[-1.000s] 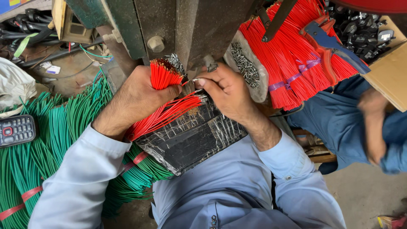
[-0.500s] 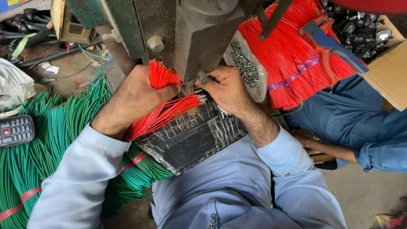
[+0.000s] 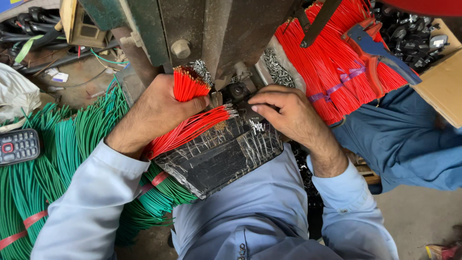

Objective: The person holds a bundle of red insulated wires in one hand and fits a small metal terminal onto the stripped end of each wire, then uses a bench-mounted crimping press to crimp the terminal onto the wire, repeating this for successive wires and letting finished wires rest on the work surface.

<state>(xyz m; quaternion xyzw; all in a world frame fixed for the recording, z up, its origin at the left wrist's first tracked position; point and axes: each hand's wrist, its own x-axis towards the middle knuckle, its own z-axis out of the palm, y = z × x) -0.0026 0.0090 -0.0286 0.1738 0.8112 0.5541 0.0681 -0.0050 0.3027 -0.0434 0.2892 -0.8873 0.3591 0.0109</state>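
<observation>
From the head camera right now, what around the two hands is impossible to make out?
- Head view: right hand fingertips curl down at the press, hiding whatever they pinch.
- Left hand covers the middle of its red wire bundle.
- Green press is cut off by the top edge.
- Small metal terminals are too small to tell their shape.

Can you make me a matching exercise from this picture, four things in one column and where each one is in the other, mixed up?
Things:
1. small red wire bundle
2. green wires
3. keypad phone
4. tied red wire bundle

Places:
A. far left edge, on the green wires
B. upper right, beside the machine
C. gripped in the left hand
D. heaped at lower left

Pairs: 1-C, 2-D, 3-A, 4-B
</observation>
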